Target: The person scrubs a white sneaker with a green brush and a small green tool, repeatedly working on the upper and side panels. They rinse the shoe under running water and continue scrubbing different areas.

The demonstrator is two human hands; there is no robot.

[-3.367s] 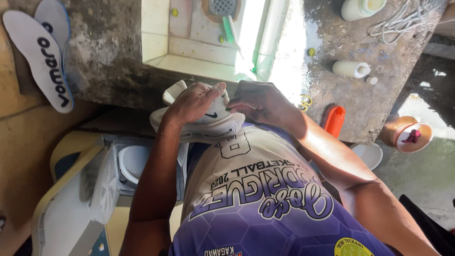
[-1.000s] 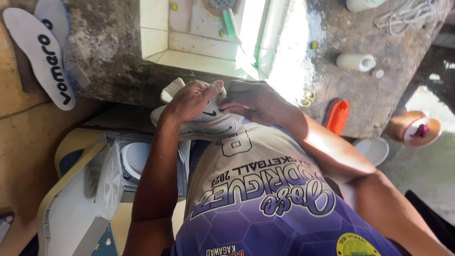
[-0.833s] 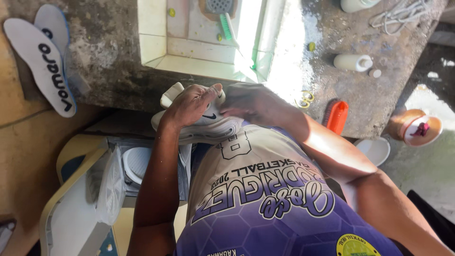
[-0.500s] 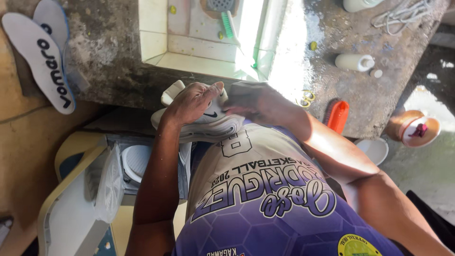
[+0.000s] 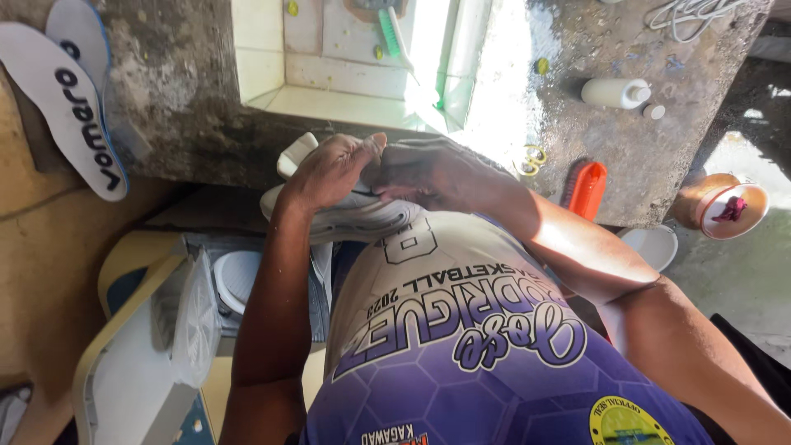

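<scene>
I hold a white sneaker (image 5: 362, 218) against my belly, in front of a concrete wash counter (image 5: 577, 58). My left hand (image 5: 329, 169) wraps over the top of the shoe, fingers curled around its upper. My right hand (image 5: 432, 173) lies on the shoe beside it, fingers pressed against the same part; what is under the fingers is hidden. My purple and white jersey (image 5: 461, 330) fills the lower middle of the view.
A tiled sink (image 5: 329, 66) with a green brush (image 5: 395, 29) sits ahead. Two white insoles (image 5: 74, 107) lean at the left. On the counter lie a white bottle (image 5: 614, 92) and an orange brush (image 5: 587, 188). A white bowl (image 5: 651, 245) and a small round tub (image 5: 729, 210) sit at the right.
Both hands keep gripping the sneaker, shifting only slightly over it. The view has drifted a little.
</scene>
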